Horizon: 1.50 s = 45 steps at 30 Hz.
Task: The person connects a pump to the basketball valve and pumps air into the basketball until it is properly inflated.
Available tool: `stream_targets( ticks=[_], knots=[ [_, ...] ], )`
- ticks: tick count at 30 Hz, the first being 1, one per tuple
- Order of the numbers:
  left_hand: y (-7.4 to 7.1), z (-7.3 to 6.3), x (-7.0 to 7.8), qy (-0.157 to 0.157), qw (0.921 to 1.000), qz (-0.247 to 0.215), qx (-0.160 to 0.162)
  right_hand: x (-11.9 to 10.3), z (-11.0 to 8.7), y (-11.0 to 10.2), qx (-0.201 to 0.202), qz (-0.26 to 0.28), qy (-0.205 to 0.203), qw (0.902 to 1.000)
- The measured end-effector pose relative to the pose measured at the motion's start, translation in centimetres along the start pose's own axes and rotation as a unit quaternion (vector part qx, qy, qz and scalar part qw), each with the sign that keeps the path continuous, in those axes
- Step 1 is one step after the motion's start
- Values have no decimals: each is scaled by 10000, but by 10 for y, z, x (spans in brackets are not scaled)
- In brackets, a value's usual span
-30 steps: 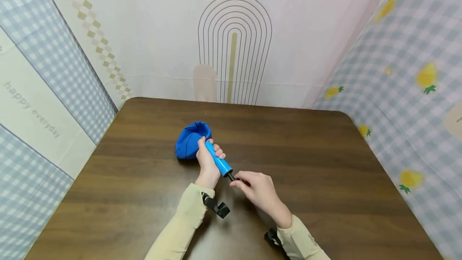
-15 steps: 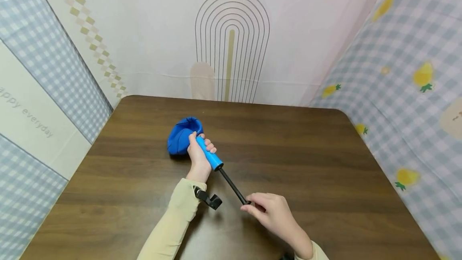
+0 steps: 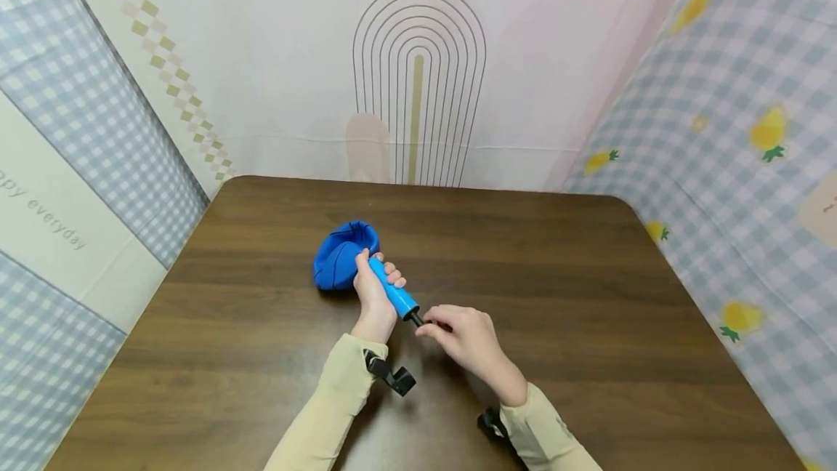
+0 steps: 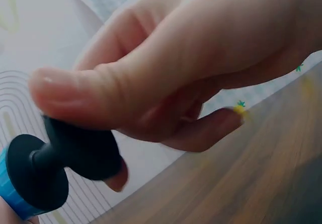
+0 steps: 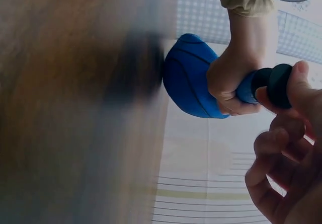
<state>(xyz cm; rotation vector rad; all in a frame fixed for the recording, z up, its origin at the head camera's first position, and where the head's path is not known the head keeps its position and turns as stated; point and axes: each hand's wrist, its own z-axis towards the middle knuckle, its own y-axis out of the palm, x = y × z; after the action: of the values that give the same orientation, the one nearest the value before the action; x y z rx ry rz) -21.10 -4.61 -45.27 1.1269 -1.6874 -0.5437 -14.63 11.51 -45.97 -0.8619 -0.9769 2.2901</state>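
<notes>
A blue hand pump (image 3: 394, 293) slants across the middle of the head view, its barrel gripped by my left hand (image 3: 374, 296). Beyond that hand sits a dented, partly deflated blue ball (image 3: 336, 260) with black seam lines, close against the pump's far end. The joint between pump and ball is hidden by the fingers. My right hand (image 3: 467, 340) pinches the black pump handle (image 4: 83, 151) between thumb and fingers. Only a short length of black rod shows between handle and barrel.
The ball and both hands are over a dark brown wooden table (image 3: 556, 260). A pale printed cloth (image 3: 288, 64) hangs behind it, with checked cloth (image 3: 693, 137) at the sides. A black strap mount (image 3: 392, 373) sits on the left wrist.
Half a second ago the pump rod was drawn far out toward the lower right; now the right hand has pushed it back in. The ball still looks dented.
</notes>
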Motion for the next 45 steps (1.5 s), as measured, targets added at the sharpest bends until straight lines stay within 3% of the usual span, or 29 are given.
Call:
stream_targets(
  ticks=[6, 12, 17, 22, 26, 32, 35, 45],
  knots=[
    [-6, 3, 6, 19, 9997, 174, -187, -7, 0, 6, -282, 132, 308, 9990],
    [-6, 8, 16, 10, 9998, 155, -122, -15, -14, -6, -445, 186, 499, 9976],
    [-8, 13, 28, 135, 9999, -24, 16, -22, -34, -23, -407, 349, 329, 9980],
    [-9, 15, 33, 2, 9999, -4, 150, -28, -42, -29, -361, 535, 80, 9979],
    [-7, 15, 29, 12, 9999, 10, 121, -26, -35, -24, -142, 435, 4, 9990],
    [-5, 8, 6, 18, 9997, -142, 210, -19, -6, -8, -182, 276, 778, 9964],
    [-7, 6, 1, 15, 9997, -119, 214, -18, 3, 2, -316, 236, 968, 9945],
    [-8, 11, 10, -102, 9997, 206, -120, -23, -5, 0, -315, 119, 705, 9969]
  ],
)
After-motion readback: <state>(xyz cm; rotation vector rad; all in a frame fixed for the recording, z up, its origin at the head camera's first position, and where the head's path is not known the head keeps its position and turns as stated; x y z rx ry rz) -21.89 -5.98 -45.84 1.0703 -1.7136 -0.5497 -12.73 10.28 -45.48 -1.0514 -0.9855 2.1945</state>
